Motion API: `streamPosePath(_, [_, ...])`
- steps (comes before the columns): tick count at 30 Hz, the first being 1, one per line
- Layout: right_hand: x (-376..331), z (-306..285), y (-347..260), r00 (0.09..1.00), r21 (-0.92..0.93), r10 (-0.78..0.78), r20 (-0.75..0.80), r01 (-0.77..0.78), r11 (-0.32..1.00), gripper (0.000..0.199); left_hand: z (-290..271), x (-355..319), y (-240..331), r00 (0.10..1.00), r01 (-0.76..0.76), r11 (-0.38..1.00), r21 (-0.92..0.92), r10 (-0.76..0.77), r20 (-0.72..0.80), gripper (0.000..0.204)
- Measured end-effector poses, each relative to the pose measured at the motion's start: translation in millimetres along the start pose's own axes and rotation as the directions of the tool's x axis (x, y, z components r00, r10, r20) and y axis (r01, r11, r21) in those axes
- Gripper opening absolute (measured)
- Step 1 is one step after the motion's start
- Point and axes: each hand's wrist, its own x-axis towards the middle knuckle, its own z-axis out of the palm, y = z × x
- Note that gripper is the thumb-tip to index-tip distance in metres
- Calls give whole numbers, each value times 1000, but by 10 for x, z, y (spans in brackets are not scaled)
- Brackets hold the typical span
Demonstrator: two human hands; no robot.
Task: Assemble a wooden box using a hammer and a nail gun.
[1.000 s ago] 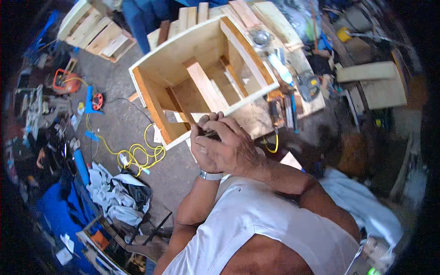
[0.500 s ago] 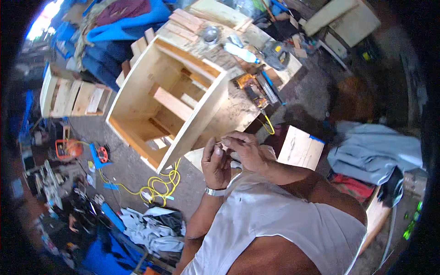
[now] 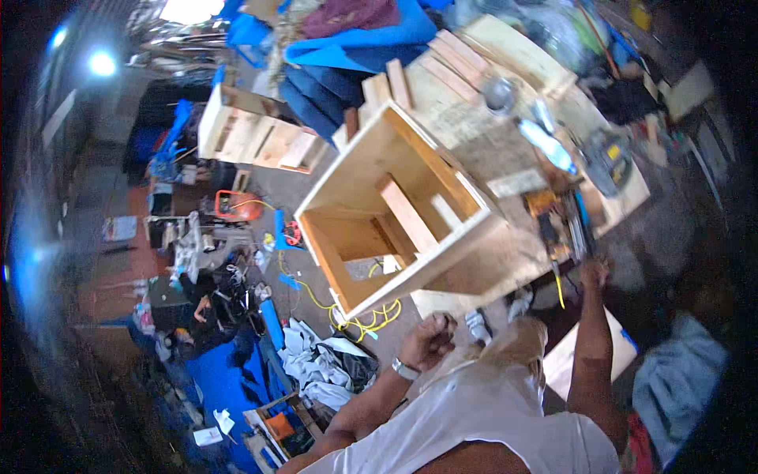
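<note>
My left hand [image 3: 429, 341], with a metal-banded watch at its wrist, is closed in front of my body, below the near corner of a wooden cabinet frame [image 3: 371, 288]. What its curled fingers hold, if anything, is hidden. My right hand [image 3: 596, 273] reaches forward at the right, slightly blurred, its fingers hard to make out. It is nearest to an orange-and-dark power tool [image 3: 559, 225] that lies at the worktable's edge with a yellow hose [image 3: 560, 291] hanging down. The open cabinet frame, pale plywood with a crosspiece inside, rests tilted on the worktable.
The plywood worktable [image 3: 482, 122] carries wood strips [image 3: 452, 67], a white bottle [image 3: 546, 146] and a grey-and-black power tool [image 3: 606, 162]. A second wooden cabinet [image 3: 257, 130] stands at the far left. Yellow hose coils [image 3: 371, 322] and crumpled cloth [image 3: 320, 363] lie on the floor.
My hands, together before, are now apart: the right has stretched out forward and right toward the orange tool, the left stays closed near my body. The view has swung left.
</note>
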Motion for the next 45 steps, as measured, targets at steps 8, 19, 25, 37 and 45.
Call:
streamPosePath(8, [580,-820,-1424,803,439,-66,592,-253,862,60,-484,-709,-227,984,-35,991,130,57,-168,32])
streamPosePath(19, [148,-463,-912,894,352,-46,445,-128,927,37,-1102,-1345,956,988,-117,807,579,36,149,19])
streamPosePath(25, [-1012,-2515,-2324,825,766,461,327,-517,382,51,-1572,-1658,1786,964,-267,587,765,153,219,26])
streamPosePath(37, [-4685,-3117,-3208,523,619,534,664,-785,0,40,68,-861,1610,868,-492,-564,663,-257,425,23])
streamPosePath(45, [-5278,-3816,-3516,563,654,343,752,-702,-282,42,-26,1234,809,765,-638,-770,-24,-637,91,24])
